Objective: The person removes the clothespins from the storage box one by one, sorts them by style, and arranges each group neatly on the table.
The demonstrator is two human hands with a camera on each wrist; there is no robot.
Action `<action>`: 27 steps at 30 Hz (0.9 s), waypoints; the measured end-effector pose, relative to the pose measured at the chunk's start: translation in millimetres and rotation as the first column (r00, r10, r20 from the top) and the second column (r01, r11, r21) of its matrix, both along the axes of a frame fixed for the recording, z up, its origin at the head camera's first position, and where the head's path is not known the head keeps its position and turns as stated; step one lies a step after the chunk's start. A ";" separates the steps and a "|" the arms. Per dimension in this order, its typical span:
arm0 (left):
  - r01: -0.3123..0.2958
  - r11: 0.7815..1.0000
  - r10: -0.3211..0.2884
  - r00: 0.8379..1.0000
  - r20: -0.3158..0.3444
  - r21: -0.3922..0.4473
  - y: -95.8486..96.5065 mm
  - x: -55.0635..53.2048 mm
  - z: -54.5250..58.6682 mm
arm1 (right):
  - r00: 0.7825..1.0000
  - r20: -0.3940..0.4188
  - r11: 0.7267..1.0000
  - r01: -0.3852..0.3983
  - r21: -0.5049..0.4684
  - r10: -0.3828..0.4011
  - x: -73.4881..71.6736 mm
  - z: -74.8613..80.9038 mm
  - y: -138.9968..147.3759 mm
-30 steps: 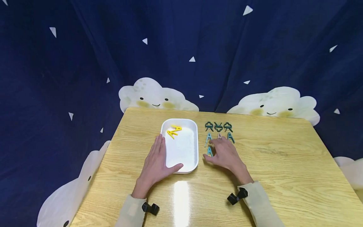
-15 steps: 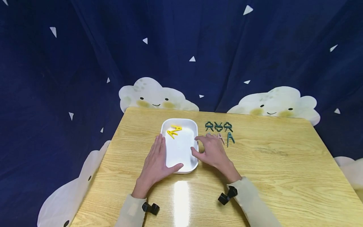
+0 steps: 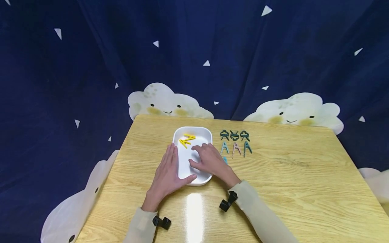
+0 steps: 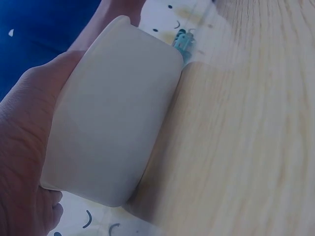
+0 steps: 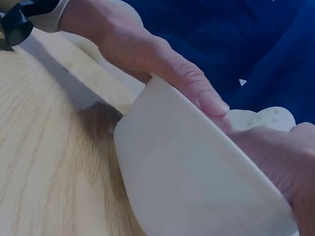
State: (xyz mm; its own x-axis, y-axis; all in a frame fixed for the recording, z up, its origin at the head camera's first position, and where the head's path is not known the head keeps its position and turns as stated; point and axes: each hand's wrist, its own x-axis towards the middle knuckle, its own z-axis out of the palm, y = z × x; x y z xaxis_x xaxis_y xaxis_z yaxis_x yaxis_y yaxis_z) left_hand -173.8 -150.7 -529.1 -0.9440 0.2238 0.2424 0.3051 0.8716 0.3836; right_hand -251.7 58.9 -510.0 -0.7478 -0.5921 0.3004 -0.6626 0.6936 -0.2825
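A white tray (image 3: 209, 168) holds two yellow clothespins (image 3: 187, 139) near its far left corner. My left hand (image 3: 167, 175) rests along the tray's left side, fingers straight and thumb reaching over the near rim. My right hand (image 3: 209, 160) is over the tray's inside, thumb and index finger spread apart, nothing visible between them. The yellow clothespins lie just beyond its fingertips. In the left wrist view, the left hand (image 4: 24, 137) touches the tray wall (image 4: 113, 113). In the right wrist view, the left thumb (image 5: 209, 101) and right hand (image 5: 275, 152) are above the rim.
Right of the tray lie several dark green clips (image 3: 234, 135) in a row. Below them are a light blue clothespin (image 3: 224, 147), a pink clothespin (image 3: 236, 149) and a dark green clothespin (image 3: 247, 148). Another blue clothespin (image 3: 225, 159) is partly hidden behind the right wrist.
My right hand has moved left, from the blue clothespin among the rows, across the tray's right rim to above its inside. The left hand and tray have stayed put.
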 end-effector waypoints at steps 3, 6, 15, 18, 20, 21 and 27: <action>0.001 1.000 -0.001 1.000 0.004 0.001 0.2 -0.4 1.7 | 0.999 0.033 0.999 0.011 0.046 -0.013 -3.6 0.6 -5.8; -0.004 1.000 0.004 1.000 0.009 -0.002 0.1 -0.8 3.0 | 0.998 0.061 0.996 0.026 0.089 -0.031 -9.7 1.9 -9.4; -0.010 1.000 0.011 1.000 0.022 -0.023 0.2 -1.9 4.6 | 0.983 0.151 0.968 0.063 0.241 -0.101 -42.7 5.2 -18.1; -0.004 1.000 0.004 1.000 0.016 -0.020 1.0 -1.6 4.6 | 0.982 0.152 0.960 0.065 0.273 -0.110 -51.7 3.8 -20.7; 0.002 1.000 -0.002 1.000 0.018 -0.015 1.7 -1.1 4.4 | 0.984 0.140 0.949 0.064 0.310 -0.113 -55.2 1.6 -21.9; 0.005 1.000 -0.005 1.000 0.019 -0.014 2.1 -0.7 4.2 | 0.985 0.133 0.942 0.064 0.330 -0.113 -56.2 0.3 -22.3; 0.001 1.000 -0.001 1.000 0.006 -0.013 2.3 1.5 2.5 | 0.996 0.070 0.934 0.026 0.356 -0.054 -59.2 -5.8 -25.0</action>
State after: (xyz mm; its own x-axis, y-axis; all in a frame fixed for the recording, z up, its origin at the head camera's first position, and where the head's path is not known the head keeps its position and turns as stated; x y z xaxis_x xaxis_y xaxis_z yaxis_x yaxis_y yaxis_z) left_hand -172.3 -148.4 -526.6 -0.9451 0.2277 0.2342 0.3038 0.8761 0.3743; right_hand -310.9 33.9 -515.8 -0.7857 -0.6184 0.0166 -0.6180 0.7836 -0.0631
